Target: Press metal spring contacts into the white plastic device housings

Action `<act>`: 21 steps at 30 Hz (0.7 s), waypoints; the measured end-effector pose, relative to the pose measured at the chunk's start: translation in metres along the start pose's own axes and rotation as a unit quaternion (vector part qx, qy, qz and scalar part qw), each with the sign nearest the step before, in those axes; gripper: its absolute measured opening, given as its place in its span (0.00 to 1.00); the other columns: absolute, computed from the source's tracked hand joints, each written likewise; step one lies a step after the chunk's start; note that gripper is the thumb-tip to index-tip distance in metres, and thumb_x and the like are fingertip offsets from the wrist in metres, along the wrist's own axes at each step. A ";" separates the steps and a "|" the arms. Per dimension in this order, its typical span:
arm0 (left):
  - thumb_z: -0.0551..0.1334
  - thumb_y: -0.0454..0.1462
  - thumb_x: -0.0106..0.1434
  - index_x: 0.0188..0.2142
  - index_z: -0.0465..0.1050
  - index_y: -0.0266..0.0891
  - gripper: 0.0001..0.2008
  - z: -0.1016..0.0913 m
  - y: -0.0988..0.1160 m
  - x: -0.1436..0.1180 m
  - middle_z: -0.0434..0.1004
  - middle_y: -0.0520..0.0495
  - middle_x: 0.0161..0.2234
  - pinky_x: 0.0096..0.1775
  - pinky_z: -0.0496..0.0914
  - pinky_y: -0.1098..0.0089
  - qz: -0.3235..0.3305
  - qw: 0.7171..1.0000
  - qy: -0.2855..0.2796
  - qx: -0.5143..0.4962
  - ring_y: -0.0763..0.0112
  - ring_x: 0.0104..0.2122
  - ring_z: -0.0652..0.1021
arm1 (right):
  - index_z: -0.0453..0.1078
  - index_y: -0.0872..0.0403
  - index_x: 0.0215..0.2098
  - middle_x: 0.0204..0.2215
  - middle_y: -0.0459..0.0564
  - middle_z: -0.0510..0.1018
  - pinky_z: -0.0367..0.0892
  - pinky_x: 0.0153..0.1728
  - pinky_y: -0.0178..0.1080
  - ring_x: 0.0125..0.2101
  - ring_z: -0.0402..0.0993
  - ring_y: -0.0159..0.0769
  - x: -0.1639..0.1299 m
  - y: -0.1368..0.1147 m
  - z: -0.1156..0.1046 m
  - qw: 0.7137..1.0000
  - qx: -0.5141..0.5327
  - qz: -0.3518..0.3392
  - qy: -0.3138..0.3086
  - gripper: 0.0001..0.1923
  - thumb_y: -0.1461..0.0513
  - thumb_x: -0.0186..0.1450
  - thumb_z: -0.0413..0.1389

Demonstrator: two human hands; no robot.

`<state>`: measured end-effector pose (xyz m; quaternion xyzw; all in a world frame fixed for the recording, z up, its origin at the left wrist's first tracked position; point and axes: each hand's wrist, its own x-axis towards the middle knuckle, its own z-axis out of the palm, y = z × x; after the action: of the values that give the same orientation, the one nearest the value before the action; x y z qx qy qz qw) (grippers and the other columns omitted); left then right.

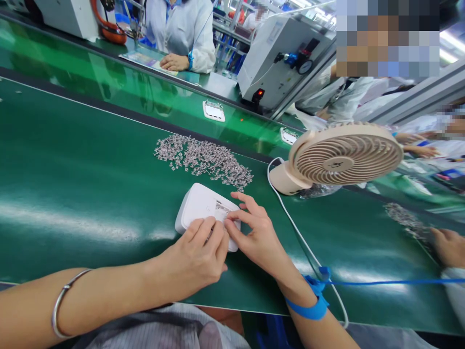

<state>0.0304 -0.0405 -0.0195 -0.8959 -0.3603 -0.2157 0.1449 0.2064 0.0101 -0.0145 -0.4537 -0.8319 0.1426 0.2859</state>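
Casing: white plastic casing (201, 206) flat on the green tabletop (72, 184), long axis running away leftward from the fingers.
Left hand (194, 259): fingers pressed on its near edge.
Right hand (256, 232): fingertips pinching at its small opening; nearer.
Loose parts: pile of metal clips (205, 157) just beyond.

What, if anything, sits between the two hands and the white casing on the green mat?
Nothing visible does. The left hand and right hand both already rest on the white casing; the heap of small metal parts lies beyond it, apart.
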 end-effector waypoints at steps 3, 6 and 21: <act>0.57 0.43 0.62 0.48 0.65 0.23 0.23 -0.001 -0.002 0.003 0.70 0.36 0.44 0.46 0.61 0.61 -0.017 0.999 0.043 -0.003 0.56 0.44 0.70 | 0.69 0.54 0.26 0.48 0.56 0.67 0.60 0.46 0.50 0.48 0.63 0.46 0.001 -0.011 -0.001 0.998 0.060 0.012 0.033 0.08 0.64 0.62 0.51; 0.58 0.41 0.61 0.42 0.67 0.27 0.16 -0.003 -0.003 0.007 0.73 0.40 0.38 0.38 0.62 0.63 -0.049 0.993 0.106 0.015 0.61 0.35 0.71 | 0.70 0.53 0.27 0.40 0.52 0.70 0.63 0.40 0.43 0.41 0.67 0.41 0.001 -0.025 -0.005 0.974 0.214 0.060 0.034 0.06 0.65 0.62 0.53; 0.56 0.30 0.59 0.32 0.66 0.31 0.02 -0.008 -0.008 0.011 0.68 0.47 0.24 0.28 0.57 0.67 -0.026 0.987 0.159 0.021 0.68 0.22 0.64 | 0.71 0.52 0.30 0.27 0.45 0.73 0.65 0.28 0.30 0.27 0.68 0.30 -0.004 -0.035 -0.005 0.867 0.469 0.167 -0.012 0.02 0.64 0.59 0.60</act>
<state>0.0296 -0.0315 -0.0068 -0.8376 -0.3601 -0.3511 0.2133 0.1874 -0.0121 0.0056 -0.3962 -0.5824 0.5672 0.4267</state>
